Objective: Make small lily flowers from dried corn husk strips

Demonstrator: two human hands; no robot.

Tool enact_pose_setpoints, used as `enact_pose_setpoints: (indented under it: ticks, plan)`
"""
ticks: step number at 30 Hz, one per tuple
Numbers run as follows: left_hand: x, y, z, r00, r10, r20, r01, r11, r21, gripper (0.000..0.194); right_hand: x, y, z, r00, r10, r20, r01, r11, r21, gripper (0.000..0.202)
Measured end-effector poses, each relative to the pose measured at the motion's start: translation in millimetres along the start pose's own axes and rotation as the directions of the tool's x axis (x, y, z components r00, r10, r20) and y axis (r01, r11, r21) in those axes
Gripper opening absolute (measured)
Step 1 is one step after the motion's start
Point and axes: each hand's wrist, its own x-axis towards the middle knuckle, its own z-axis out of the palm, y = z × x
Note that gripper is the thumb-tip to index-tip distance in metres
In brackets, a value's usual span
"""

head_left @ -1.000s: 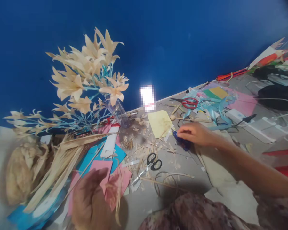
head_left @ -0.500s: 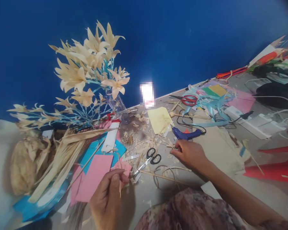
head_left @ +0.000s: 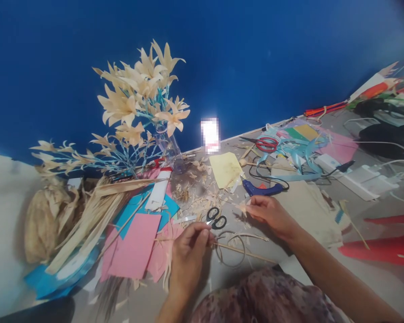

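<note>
My right hand [head_left: 267, 214] pinches a small pale petal-like piece [head_left: 241, 207] just below the blue glue gun [head_left: 264, 188]. My left hand [head_left: 192, 246] is closed with thumb and fingertips together; what it holds, if anything, is too small to make out. Right above the left fingertips lie the black-handled scissors [head_left: 217, 219], their blades mostly hidden behind the hand. A thin stick [head_left: 247, 252] and a loop of cord [head_left: 231, 264] are on the table between the hands and my lap. Pale shavings [head_left: 195, 204] litter the table around them.
At the back left, cream flowers [head_left: 144, 85] stand in a clear vase [head_left: 170, 148]. Pink card [head_left: 134, 244], dried husk strips [head_left: 87, 220] and blue sheets lie left. Yellow paper [head_left: 225, 170], red-handled scissors [head_left: 266, 144], ribbons and a white power strip [head_left: 350, 177] are behind and right.
My left hand has moved right and slightly up, now covering the scissors' blades. The right hand has shifted slightly and shows the pale piece more clearly. The view has tilted a little.
</note>
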Motion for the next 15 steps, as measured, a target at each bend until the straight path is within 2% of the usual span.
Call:
enact_pose_setpoints:
  ticks: [2, 4, 6, 8, 12, 15]
  plan:
    - [5, -1, 12.0, 0.992, -0.052, 0.115, 0.06, 0.995, -0.074, 0.024, -4, -2, 9, 0.987, 0.032, 0.155, -0.086, 0.932, 0.353, 0.041]
    - [8, 1, 22.7, 0.978, -0.07, 0.198, 0.098, 0.986, -0.134, 0.028, -8, -2, 21, 0.977, 0.022, 0.213, -0.125, 0.866, 0.485, 0.04]
    - [8, 3, 30.0, 0.964, -0.067, 0.258, 0.11, 0.981, -0.159, 0.028, -12, -4, 32, 0.985, 0.007, 0.175, -0.09, 0.878, 0.47, 0.037]
    - [8, 4, 33.3, 0.962, -0.056, 0.269, 0.099, 0.984, -0.147, 0.022, -16, -6, 39, 0.991, -0.032, 0.129, -0.021, 0.92, 0.391, 0.033]
    - [5, 1, 31.8, 0.974, -0.026, 0.224, 0.062, 0.986, -0.155, 0.02, -24, -10, 39, 0.978, -0.129, 0.163, 0.093, 0.973, 0.21, 0.026]
    - [5, -3, 28.6, 0.987, -0.003, 0.163, 0.033, 0.983, -0.179, 0.018, -27, -8, 37, 0.98, -0.141, 0.141, 0.129, 0.987, 0.091, 0.019]
